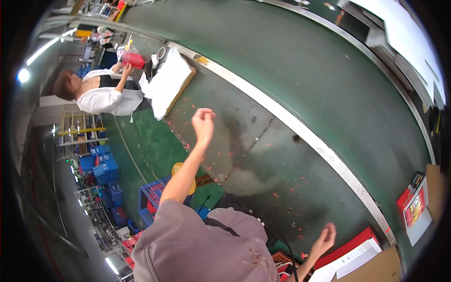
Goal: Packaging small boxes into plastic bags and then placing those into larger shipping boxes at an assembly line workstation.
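Left of the pale rail's (284,116) upper end, a co-worker (112,96) holds a red package (133,60), with a stack of white sheets (171,80) between that person and the rail. On the rail's near side, the left hand (203,126) hangs nearest those sheets, its grip loosely curled and seemingly empty, though blur makes the fingertips hard to read. Past it, red scraps litter the worktop (263,164) below the rail. The right hand (324,239) is half-open with nothing in its grip, just beside the red box (350,245), which lies near the rail's lower end, loose white paper (361,262) over it. Handling here would go best with relaxed wrists, forearms clear of the rail, and fingers meeting the box's stiff edge, not its paper
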`<state>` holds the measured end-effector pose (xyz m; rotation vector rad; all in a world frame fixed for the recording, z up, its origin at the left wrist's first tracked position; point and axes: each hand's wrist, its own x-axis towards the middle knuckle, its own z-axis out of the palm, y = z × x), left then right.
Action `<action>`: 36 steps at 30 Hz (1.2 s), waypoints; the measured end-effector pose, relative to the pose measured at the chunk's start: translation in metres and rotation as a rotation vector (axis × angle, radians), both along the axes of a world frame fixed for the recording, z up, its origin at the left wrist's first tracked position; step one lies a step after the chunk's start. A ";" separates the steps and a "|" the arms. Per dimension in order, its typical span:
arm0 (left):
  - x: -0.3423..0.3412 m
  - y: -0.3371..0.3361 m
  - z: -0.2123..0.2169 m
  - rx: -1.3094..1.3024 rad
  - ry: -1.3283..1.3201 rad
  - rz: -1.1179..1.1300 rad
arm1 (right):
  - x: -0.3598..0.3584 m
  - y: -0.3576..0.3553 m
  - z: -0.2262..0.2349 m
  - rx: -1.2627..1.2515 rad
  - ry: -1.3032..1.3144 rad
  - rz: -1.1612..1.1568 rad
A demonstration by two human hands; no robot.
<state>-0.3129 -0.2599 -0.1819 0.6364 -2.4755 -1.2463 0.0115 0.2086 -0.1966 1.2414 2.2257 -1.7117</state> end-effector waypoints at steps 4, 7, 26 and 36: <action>-0.038 -0.112 0.022 -0.447 0.113 0.045 | 0.007 -0.108 0.055 -0.140 -0.031 -0.110; -0.054 -0.192 -0.012 -0.675 -0.217 -0.104 | -0.038 -0.166 0.083 -0.412 -0.018 -0.068; -0.107 -0.298 -0.087 -0.720 -0.062 -0.188 | -0.122 -0.271 0.227 -1.723 0.981 0.054; -0.067 -0.174 0.006 -0.432 0.228 -0.161 | -0.112 -0.268 0.233 -1.775 1.024 0.010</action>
